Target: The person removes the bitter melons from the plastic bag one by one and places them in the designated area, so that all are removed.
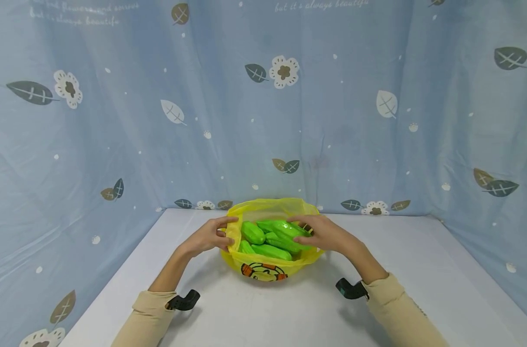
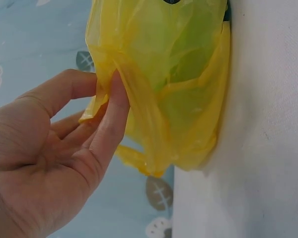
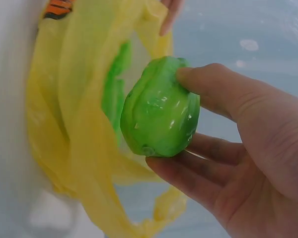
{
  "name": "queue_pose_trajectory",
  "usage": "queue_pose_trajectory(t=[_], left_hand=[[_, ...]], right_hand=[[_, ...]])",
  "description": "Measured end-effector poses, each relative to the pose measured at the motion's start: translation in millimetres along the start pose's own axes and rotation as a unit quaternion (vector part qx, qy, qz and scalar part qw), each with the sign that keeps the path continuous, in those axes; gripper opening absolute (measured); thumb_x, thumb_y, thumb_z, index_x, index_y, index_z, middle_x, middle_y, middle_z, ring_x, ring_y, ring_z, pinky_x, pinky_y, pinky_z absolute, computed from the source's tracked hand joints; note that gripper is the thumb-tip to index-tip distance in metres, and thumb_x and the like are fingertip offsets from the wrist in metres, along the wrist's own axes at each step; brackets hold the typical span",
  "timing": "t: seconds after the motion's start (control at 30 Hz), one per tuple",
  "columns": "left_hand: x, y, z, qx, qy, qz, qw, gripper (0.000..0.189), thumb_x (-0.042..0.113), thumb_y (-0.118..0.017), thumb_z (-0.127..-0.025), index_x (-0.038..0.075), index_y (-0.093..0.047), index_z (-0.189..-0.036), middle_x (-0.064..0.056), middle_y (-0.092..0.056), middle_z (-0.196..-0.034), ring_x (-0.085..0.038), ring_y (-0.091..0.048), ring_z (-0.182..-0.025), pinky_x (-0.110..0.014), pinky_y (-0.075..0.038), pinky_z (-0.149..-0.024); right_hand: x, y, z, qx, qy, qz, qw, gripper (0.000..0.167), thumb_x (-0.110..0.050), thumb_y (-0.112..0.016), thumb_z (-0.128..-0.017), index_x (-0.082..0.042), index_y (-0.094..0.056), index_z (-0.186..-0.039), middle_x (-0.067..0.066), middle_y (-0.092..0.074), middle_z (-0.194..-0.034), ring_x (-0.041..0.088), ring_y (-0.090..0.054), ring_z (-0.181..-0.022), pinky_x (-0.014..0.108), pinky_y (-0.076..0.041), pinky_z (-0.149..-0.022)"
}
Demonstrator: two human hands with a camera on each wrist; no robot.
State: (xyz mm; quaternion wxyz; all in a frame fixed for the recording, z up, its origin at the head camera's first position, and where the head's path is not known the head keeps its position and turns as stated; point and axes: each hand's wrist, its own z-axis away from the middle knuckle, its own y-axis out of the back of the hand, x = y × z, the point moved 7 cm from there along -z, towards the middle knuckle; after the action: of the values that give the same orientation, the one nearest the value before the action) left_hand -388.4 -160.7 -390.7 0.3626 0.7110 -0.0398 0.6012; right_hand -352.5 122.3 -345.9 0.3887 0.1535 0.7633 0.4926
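The right hand (image 1: 328, 233) grips the right end of a green vegetable (image 1: 288, 230) in the yellow bag's (image 1: 268, 208) mouth, its long axis running leftward, while the farther left hand (image 1: 206, 237) pinches the bag's left rim.

- A thin, translucent yellow plastic bag (image 1: 272, 207) sits on the white tabletop (image 1: 263, 318), its mouth spread wide and its sides crumpled; an orange-and-black cartoon print (image 1: 264, 273) faces the front.
- The left hand (image 1: 209, 236) pinches the bag's left edge between thumb and fingers.
- Several glossy green, elongated cucumber-like vegetables (image 1: 252, 233) lie inside in a loose heap, pointing various ways, some overlapping.
- One green vegetable (image 1: 289, 228), ribbed and shiny, with a small knob at its rounded end, lies aslant at the mouth's right side, gripped by the right hand (image 1: 328, 234) between thumb and fingers.
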Motion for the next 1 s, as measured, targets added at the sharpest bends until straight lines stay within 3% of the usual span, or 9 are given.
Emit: queue_pose_trajectory(t=[0.2,0.47,0.77,1.0], left_hand=[[-0.4,-0.2,0.5,0.003,0.002,-0.002,1.0000,0.072,0.010,-0.068,-0.091,0.005,-0.032,-0.153,-0.028,-0.039,-0.149,-0.020,-0.069,-0.088,-0.038,-0.061,-0.075],[-1.4,-1.4,2.5,0.003,0.005,0.001,1.0000,0.071,0.009,-0.067,-0.091,0.005,-0.032,-0.153,-0.024,-0.054,-0.127,-0.020,-0.066,-0.083,-0.038,-0.061,-0.075],[0.0,-1.5,2.6,0.005,0.003,0.003,1.0000,0.072,0.010,-0.068,-0.091,0.005,-0.032,-0.153,-0.025,-0.040,-0.149,-0.020,-0.068,-0.089,-0.037,-0.061,-0.074],[0.7,-1.1,1.9,0.006,-0.002,0.000,1.0000,0.071,0.009,-0.068,-0.091,0.004,-0.032,-0.152,-0.028,-0.036,-0.150,-0.021,-0.069,-0.090,-0.038,-0.061,-0.075]], right_hand=[[11,17,11.9,0.029,-0.008,-0.003,0.9995,0.053,-0.031,-0.068,-0.092,-0.020,-0.051,-0.141,0.007,-0.071,-0.114,0.022,-0.068,-0.102,0.027,-0.056,-0.076],[22,32,28.9,0.054,-0.017,-0.026,0.9981,0.054,-0.031,-0.067,-0.093,-0.017,-0.050,-0.142,0.010,-0.068,-0.117,0.025,-0.068,-0.104,0.036,-0.058,-0.086],[36,43,44.1,0.087,-0.032,-0.021,0.9954,0.055,-0.029,-0.070,-0.091,-0.016,-0.052,-0.141,0.011,-0.068,-0.117,0.025,-0.069,-0.102,0.032,-0.060,-0.082],[44,49,52.2,0.101,-0.051,-0.030,0.9931,0.054,-0.030,-0.070,-0.091,-0.019,-0.052,-0.141,0.011,-0.069,-0.116,0.024,-0.070,-0.100,0.031,-0.060,-0.080]])
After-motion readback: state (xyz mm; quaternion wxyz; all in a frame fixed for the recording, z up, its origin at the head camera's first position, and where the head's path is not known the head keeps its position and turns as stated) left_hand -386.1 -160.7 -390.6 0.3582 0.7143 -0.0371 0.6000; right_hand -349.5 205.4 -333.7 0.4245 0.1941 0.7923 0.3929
